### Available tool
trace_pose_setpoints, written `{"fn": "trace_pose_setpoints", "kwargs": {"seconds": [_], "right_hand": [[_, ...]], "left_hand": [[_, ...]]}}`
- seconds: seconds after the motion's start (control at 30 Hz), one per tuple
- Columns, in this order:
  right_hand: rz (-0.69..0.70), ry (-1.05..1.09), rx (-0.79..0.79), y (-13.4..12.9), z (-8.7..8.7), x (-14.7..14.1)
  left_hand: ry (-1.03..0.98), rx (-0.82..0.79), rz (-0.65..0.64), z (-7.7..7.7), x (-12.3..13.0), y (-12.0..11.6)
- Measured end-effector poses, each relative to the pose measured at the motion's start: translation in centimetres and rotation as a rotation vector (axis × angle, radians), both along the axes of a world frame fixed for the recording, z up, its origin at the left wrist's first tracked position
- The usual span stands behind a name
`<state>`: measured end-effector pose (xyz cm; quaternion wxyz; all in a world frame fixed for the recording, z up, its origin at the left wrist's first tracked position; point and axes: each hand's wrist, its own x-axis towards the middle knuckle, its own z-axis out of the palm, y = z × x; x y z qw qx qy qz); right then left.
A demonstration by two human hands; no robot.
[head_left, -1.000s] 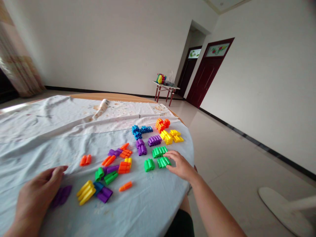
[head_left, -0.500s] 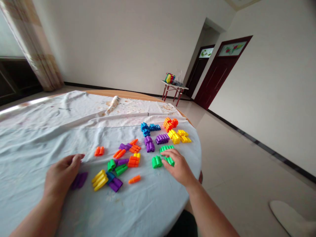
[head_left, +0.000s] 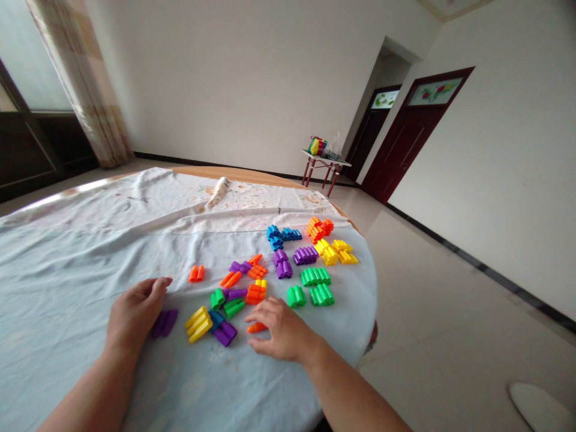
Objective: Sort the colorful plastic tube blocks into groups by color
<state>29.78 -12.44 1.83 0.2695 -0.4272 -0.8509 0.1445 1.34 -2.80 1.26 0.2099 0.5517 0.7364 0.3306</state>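
My right hand reaches over an orange bullet-shaped plastic piece, its thumb and fingers apart on either side; contact is hidden. My left hand rests at the left, thumb and fingers drawn together, with nothing showing between them. Beside it lies a purple joined piece. Between the hands are a yellow triple piece, a purple piece, a green piece and an orange block. Farther left stands an orange double piece.
Right of the mixed pieces, others sit grouped by colour: green, purple, blue, yellow and orange. A wrinkled cloth covers the round table. A small side table stands by the wall.
My right hand has moved from the green pieces toward the lower left, over the single orange piece. The green group is now uncovered. The view has shifted slightly; my left hand keeps its pose.
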Motion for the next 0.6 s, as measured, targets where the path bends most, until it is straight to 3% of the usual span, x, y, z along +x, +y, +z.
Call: {"fn": "trace_pose_setpoints", "kwargs": {"seconds": [0.1, 0.3, 0.43, 0.6], "right_hand": [[-0.025, -0.017, -0.015, -0.10, -0.47, 0.16], [-0.148, 0.152, -0.112, -0.30, -0.62, -0.54], [-0.080, 0.176, -0.181, -0.61, -0.48, -0.28], [0.025, 0.145, -0.144, -0.48, -0.45, 0.09]], "left_hand": [[-0.009, -0.008, 0.002, -0.22, -0.08, 0.20], [-0.022, -0.015, 0.001, -0.62, -0.07, 0.46], [-0.027, -0.024, 0.010, -0.28, 0.10, 0.18], [-0.017, -0.029, 0.011, 0.13, 0.17, -0.03]]}}
